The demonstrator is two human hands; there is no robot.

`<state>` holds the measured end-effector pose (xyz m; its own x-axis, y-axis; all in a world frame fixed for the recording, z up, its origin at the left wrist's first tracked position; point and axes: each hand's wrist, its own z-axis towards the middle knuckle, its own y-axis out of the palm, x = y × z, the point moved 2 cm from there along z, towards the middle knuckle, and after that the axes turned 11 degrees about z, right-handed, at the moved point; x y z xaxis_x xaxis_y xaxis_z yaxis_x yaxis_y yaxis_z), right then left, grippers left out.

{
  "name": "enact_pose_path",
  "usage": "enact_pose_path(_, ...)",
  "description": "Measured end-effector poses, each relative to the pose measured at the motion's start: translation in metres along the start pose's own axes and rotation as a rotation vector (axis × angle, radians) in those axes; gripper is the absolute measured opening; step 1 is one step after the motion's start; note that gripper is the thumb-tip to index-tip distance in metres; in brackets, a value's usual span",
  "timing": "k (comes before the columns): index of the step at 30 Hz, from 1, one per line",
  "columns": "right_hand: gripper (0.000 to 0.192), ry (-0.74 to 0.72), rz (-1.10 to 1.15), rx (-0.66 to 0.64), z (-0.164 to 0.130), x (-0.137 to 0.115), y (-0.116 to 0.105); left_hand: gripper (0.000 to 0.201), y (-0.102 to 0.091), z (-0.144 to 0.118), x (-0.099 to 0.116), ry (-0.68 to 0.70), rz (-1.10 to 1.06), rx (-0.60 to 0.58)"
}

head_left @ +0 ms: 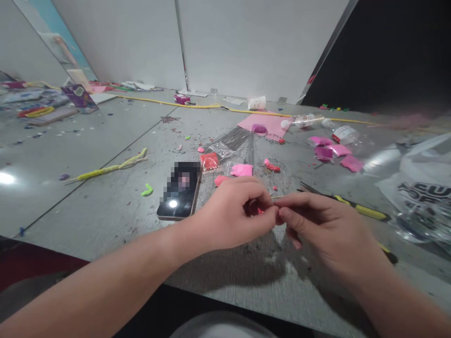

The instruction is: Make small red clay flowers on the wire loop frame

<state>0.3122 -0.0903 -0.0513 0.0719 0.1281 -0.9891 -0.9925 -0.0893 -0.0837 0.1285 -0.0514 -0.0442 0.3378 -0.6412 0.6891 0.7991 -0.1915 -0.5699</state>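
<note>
Wire (pixel 274 197) runs between your two hands, a thin pale piece that shows only in the short gap between them, just above the table (pixel 105 206). Your left hand (pixel 230 217) is curled nearly closed, thumb against forefinger, with something small and pink tucked inside the curl; whether it is a bead or a scrap of foam is too small to tell. Your right hand (pixel 326 225) pinches the other end between thumb and forefinger, the remaining fingers folded under.

My advice for this step: keep both pinches close to the gap, so the wire stays straight and does not buckle. Hold the pink piece firmly and steady, and let the right hand do the fine moving. Work low over the table, so anything that slips lands near you and not on the floor.

As for position, the wire sits at the fingertips of both hands, not deep in either palm, and lies roughly level, pointing left to right. Pliers (pixel 355 206) lie just beyond your right hand. A phone (pixel 179 190) rests to the left, near your left hand.
</note>
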Motion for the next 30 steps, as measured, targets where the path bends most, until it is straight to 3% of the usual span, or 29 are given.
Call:
enact_pose_path(2, 0.024, 0.105, 0.153, -0.014, 0.001, 0.003, 0.0, 0.017, 0.001, 0.001, 0.001, -0.04, -0.047, -0.019)
enact_pose_path(6, 0.027, 0.141, 0.25, 0.008, 0.002, 0.005, -0.001, 0.016, -0.007, 0.005, -0.002, -0.099, -0.044, -0.046)
enact_pose_path(9, 0.029, 0.11, 0.249, 0.055, 0.004, 0.007, -0.002, 0.012, -0.022, 0.01, -0.016, -0.055, 0.177, -0.146)
enact_pose_path(11, 0.029, 0.082, 0.237, 0.084, 0.005, 0.009, -0.004, 0.022, -0.033, 0.013, -0.031, 0.006, 0.419, -0.303)
enact_pose_path(15, 0.028, 0.047, 0.194, 0.1, 0.008, 0.012, -0.006, 0.038, -0.049, 0.015, -0.062, -0.071, 0.718, -0.487)
enact_pose_path(22, 0.031, -0.003, 0.077, 0.088, 0.007, 0.007, -0.006, 0.03, -0.05, 0.017, -0.068, -0.016, 0.797, -0.551)
enact_pose_path(30, 0.034, 0.04, 0.07, -0.011, 0.008, 0.005, -0.002, 0.027, -0.042, 0.015, -0.066, 0.184, 0.711, -0.55)
